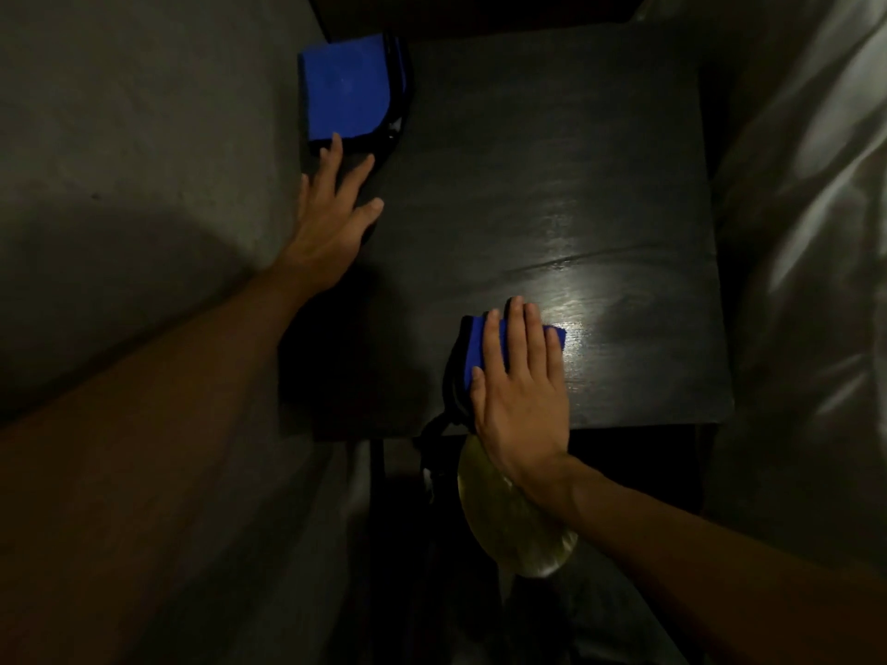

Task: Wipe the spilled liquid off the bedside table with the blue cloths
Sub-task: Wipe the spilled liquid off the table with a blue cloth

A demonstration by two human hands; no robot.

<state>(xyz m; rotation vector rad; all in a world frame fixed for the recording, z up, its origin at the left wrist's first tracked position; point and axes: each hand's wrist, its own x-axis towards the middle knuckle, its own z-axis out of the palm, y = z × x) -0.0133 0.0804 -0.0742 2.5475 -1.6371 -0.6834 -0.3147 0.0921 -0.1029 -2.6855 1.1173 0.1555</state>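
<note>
A dark wooden bedside table (pixel 552 151) fills the middle of the view, with a wet sheen (pixel 590 304) near its front right. My right hand (pixel 521 391) lies flat, palm down, on a folded blue cloth (pixel 480 348) at the table's front edge, pressing it to the surface. A second folded blue cloth (pixel 343 91) with a dark trim rests at the far left corner. My left hand (pixel 333 208) is spread with fingers apart just in front of that cloth, a fingertip touching its near edge.
A grey bed surface (pixel 144 160) lies along the table's left side. Pale shiny fabric (pixel 806 232) hangs on the right. Below the front edge, under my right wrist, sits a round yellowish translucent object (pixel 513 530).
</note>
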